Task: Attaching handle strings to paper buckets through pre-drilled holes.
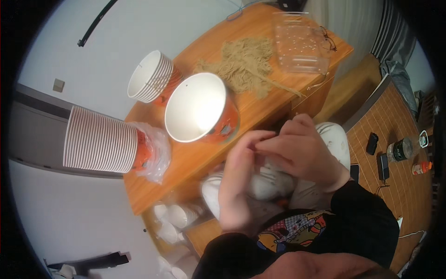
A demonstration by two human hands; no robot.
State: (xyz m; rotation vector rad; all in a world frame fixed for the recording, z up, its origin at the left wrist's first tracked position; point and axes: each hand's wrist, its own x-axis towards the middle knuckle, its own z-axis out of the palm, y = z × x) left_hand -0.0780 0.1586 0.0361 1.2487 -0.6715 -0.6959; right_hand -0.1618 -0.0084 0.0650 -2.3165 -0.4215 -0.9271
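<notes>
Stack of nested white paper tubs (100, 139) far left, clear plastic wrap (160, 156) around its orange end. Shorter tub stack (148, 79) next, on wooden table (186, 160). Large tub (227, 118) beside it, open mouth showing, near left hand (238, 162). Left fingers bent, blurred. Tan strand pile (246, 63) on table beyond. Right hand (302, 151) fingers curled, meeting left over lap; can't tell if anything's pinched. Clear tray (302, 44), glasses (329, 39) at right.
</notes>
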